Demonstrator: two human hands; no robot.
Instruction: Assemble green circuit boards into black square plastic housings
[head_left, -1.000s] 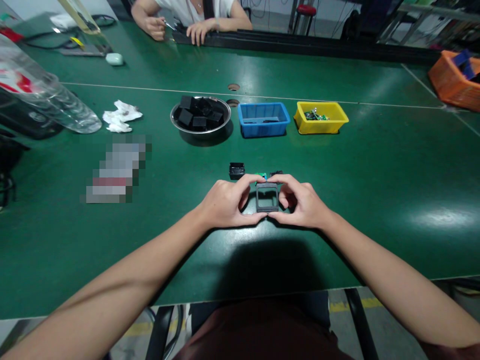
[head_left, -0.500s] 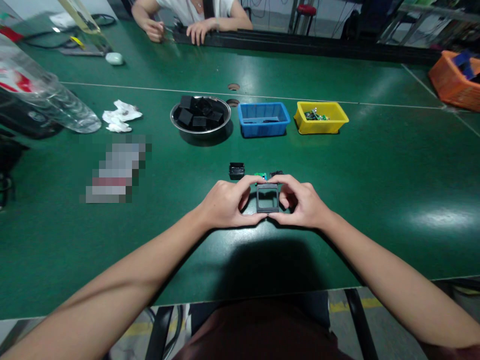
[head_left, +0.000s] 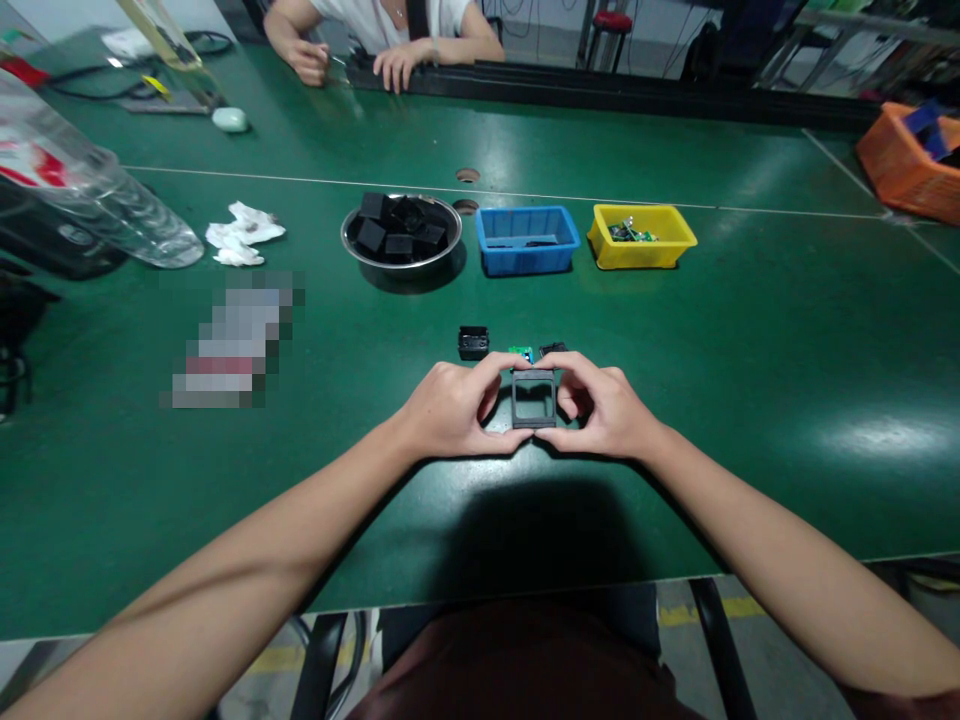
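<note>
A small black square plastic frame (head_left: 534, 424) is held up between my two hands, its middle open so the green table shows through. My left hand (head_left: 454, 408) pinches its left side with thumb below and forefinger above. On the other side my right hand (head_left: 604, 405) grips it the same way. Just beyond my fingers lie a black plastic housing (head_left: 473, 343), a small green circuit board (head_left: 522, 354) and a flat black part (head_left: 553, 349); my fingers partly cover the last two.
Behind these stand a steel bowl (head_left: 401, 268) of black blocks, a blue bin (head_left: 529, 260) and a yellow bin (head_left: 646, 255) with circuit boards. A plastic bottle (head_left: 142, 215) and crumpled tissue (head_left: 244, 235) lie left. An orange basket (head_left: 911, 175) is far right. Across the table another person's hands (head_left: 405, 65) rest.
Almost nothing differs. The black frame has tilted very slightly between my fingers; both hands keep their hold in the same place.
</note>
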